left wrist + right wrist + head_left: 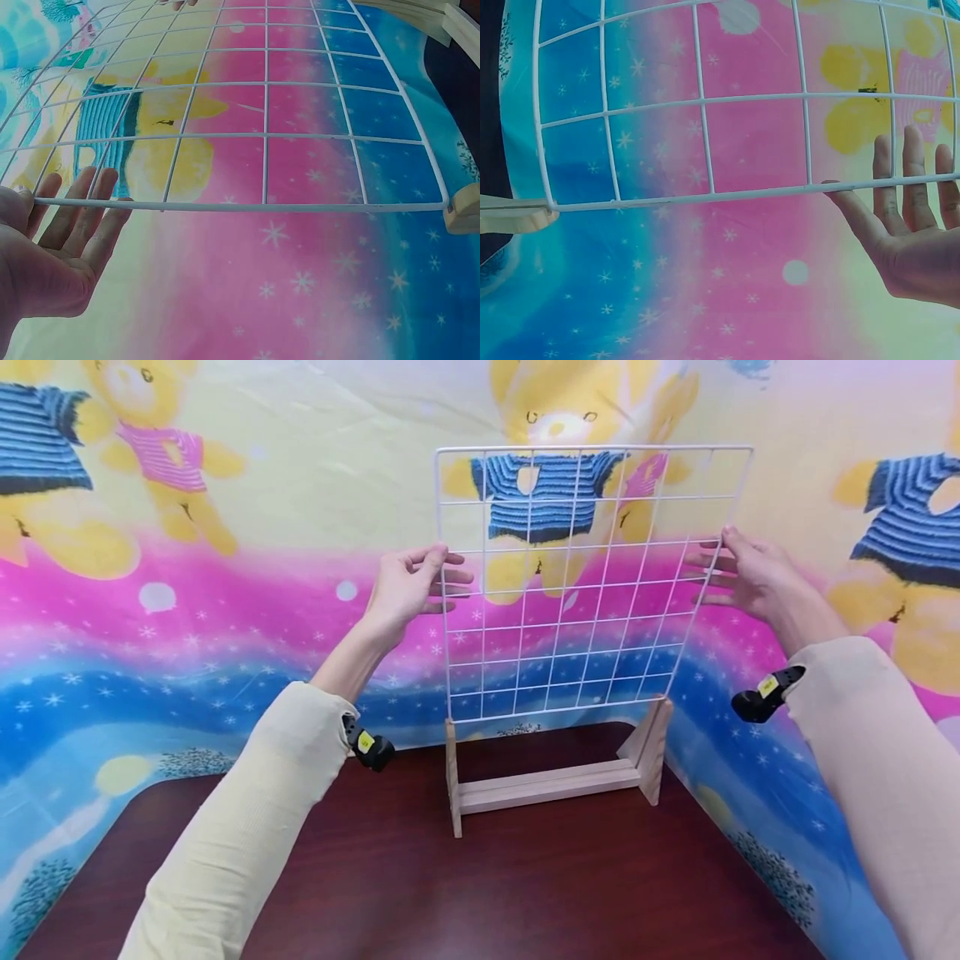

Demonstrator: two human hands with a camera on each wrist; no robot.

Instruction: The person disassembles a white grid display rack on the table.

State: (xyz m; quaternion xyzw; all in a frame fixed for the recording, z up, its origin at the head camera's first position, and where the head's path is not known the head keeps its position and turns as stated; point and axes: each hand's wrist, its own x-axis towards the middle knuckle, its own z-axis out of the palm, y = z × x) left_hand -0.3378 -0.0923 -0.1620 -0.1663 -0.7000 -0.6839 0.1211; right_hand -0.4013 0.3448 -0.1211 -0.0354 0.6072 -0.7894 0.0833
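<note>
Sleeves [232,827] outstretched, my left hand [407,583] and right hand [761,578] pinched the grid [562,587], likely steadying it atop the wooden stand [555,783].

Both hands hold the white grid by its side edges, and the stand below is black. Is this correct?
The stand isn't black: the head view shows pale wood. The left hand and right hand do hold the white grid by its edges.
</note>
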